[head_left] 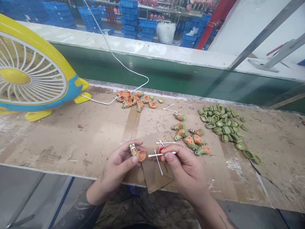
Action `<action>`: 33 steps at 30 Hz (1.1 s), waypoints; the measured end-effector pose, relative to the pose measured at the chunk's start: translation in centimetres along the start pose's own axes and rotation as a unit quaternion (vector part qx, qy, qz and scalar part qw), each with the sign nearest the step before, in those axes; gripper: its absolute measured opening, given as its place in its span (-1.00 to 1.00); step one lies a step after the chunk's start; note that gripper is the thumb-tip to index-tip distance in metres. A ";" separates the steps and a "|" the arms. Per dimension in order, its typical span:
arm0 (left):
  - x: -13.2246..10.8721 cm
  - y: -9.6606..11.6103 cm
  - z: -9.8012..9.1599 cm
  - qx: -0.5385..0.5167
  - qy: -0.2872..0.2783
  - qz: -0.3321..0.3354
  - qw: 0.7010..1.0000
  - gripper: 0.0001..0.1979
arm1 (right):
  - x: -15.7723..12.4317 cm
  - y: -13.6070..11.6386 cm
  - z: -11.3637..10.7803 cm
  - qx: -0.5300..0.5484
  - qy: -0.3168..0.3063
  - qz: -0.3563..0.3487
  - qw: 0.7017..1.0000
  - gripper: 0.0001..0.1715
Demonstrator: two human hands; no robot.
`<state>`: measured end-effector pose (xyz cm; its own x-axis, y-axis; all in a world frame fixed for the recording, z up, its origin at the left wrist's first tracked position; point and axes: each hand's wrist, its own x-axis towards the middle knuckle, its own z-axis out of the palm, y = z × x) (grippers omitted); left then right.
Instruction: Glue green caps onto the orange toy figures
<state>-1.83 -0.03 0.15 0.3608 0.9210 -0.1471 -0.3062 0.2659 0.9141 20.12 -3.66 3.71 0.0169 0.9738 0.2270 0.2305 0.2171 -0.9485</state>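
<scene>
My left hand (pixel 121 162) grips a small frog-like figurine (pixel 133 150), green with two round eyes, a red patch and an orange hollow end facing right. Between the thumb and fingers of my right hand (pixel 184 165) is a cotton swab (pixel 154 155), its white tip pointing left toward the figurine but apart from it. Just behind those fingers a small red round object (pixel 161 150) shows in part; whether the hand touches it I cannot tell. Another cotton swab (pixel 158 163) lies below on the cardboard, with more just behind.
Several orange-and-green figurines (pixel 197 139) lie right of my hands, and another group (pixel 131 98) at the back. A heap of green oval caps (pixel 220 121) sits farther right. A yellow-and-blue fan (pixel 43 92) stands left, its white cord (pixel 119 62) crossing the cardboard-covered table (pixel 95 127).
</scene>
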 end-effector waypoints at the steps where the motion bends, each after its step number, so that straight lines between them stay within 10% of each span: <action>1: 0.0 0.0 0.0 0.002 0.001 0.000 1.000 -0.59 | 0.1 -0.1 0.3 0.004 -0.007 0.004 1.000 -0.84; 19: 0.2 0.3 0.4 -0.056 -0.025 -0.031 0.998 -0.51 | 0.5 0.1 0.7 -0.034 -0.048 -0.036 0.998 -0.82; 25: 0.3 0.4 0.3 -0.052 0.008 -0.032 0.998 -0.48 | 0.5 0.7 -1.2 -0.121 0.040 -0.023 0.992 -0.81; 30: 0.0 0.8 0.6 0.001 0.061 -0.068 0.996 -0.47 | 1.1 0.7 -3.6 -0.246 -0.051 -0.034 0.967 -0.70; 33: -0.2 0.9 0.7 0.029 0.107 -0.085 0.990 -0.43 | 1.5 1.8 -8.1 -0.389 0.087 0.067 0.915 -0.56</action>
<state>-1.50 -0.14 1.28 0.2053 0.9051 -0.3725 -0.2043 0.4118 0.8881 28.47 -2.31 4.11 0.2344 0.9480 0.2154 0.8360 -0.0835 -0.5424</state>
